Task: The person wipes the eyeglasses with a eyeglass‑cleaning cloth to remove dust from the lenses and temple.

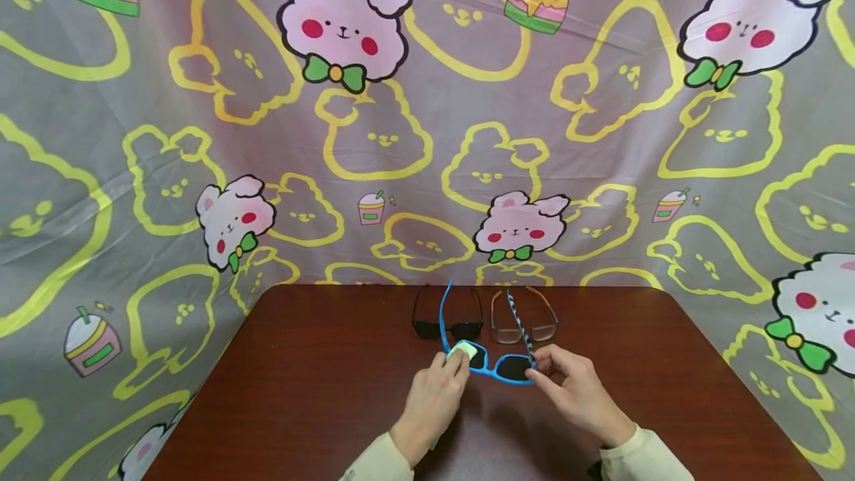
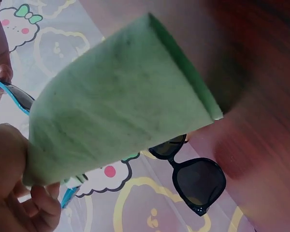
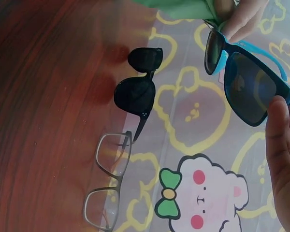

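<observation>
Blue-framed sunglasses (image 1: 493,372) with dark lenses are held up over the table, temples unfolded and pointing away. My right hand (image 1: 580,393) pinches them at the right hinge, beside a patterned temple. With my left hand (image 1: 434,398) I pinch a pale green cloth (image 1: 464,349) against the left lens. Folded over, the cloth (image 2: 111,101) fills much of the left wrist view and hides most of the blue frame there. In the right wrist view the sunglasses (image 3: 251,89) show both lenses, and the right thumb presses near the outer corner.
Behind the hands, black sunglasses (image 1: 447,329) lie on the reddish-brown table (image 1: 320,377). Clear-lensed eyeglasses (image 1: 526,334) with thin frames lie to their right. A grey cartoon-print curtain (image 1: 414,169) surrounds the table's back and sides.
</observation>
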{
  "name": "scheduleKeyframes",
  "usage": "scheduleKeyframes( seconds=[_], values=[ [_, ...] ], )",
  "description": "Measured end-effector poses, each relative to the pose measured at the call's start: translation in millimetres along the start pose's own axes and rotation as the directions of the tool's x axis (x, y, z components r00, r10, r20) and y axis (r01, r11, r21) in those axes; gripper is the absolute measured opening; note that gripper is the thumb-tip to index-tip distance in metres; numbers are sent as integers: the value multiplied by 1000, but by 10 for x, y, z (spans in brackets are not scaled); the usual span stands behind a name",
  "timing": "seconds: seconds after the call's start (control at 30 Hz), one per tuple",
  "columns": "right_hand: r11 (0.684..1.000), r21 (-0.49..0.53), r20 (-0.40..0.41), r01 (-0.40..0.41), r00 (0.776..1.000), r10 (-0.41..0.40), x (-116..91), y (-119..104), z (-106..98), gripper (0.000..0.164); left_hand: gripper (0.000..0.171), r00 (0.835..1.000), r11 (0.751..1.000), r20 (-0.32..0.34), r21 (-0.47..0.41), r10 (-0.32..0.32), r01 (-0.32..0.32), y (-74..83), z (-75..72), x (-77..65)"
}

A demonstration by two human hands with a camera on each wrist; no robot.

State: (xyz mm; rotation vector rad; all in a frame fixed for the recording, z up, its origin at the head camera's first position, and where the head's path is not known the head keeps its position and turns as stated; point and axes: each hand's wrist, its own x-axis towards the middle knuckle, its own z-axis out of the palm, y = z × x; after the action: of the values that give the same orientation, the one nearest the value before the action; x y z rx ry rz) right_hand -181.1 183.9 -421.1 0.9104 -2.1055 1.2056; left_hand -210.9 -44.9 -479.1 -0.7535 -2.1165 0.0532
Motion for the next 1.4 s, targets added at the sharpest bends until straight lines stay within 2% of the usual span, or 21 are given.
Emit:
scheduleKeyframes(
  seconds=[0.1, 0.2, 0.27, 0.4, 0.57, 0.8, 1.27, 1.4],
  values=[
    [1000, 14, 12, 10, 1000, -10, -1, -3, 3, 35, 36, 999, 999, -34, 12, -34, 35, 21, 24, 10],
    [1000, 21, 16, 22, 1000, -22, 3, -3, 2, 34, 27, 998, 998, -23, -1, -61, 61, 29, 25, 11],
    [999, 21, 14, 26, 1000, -26, 3, 0, -1, 34, 28, 997, 997, 10, -12, -76, 76, 31, 18, 6],
    [999, 15, 1, 28, 1000, -28, -5, 17, -9, 37, 48, 990, 994, 100, -53, -95, 100, 36, -9, -3],
    [999, 14, -25, 31, 999, -31, -18, 47, -19, 34, 48, 981, 985, 168, -125, -99, 121, 22, -27, 3],
    [1000, -3, -43, 20, 999, -20, -34, 53, -29, 34, 43, 975, 968, 212, -226, -61, 109, -26, -57, 17],
    [999, -43, -72, 5, 997, -8, -22, 36, -34, 36, 39, 979, 942, 204, -327, -8, 75, -40, -129, 24],
    [999, -37, -82, 16, 996, -19, -12, 41, -39, 34, 39, 975, 941, 220, -333, 19, 57, -53, -158, 29]
  ],
)
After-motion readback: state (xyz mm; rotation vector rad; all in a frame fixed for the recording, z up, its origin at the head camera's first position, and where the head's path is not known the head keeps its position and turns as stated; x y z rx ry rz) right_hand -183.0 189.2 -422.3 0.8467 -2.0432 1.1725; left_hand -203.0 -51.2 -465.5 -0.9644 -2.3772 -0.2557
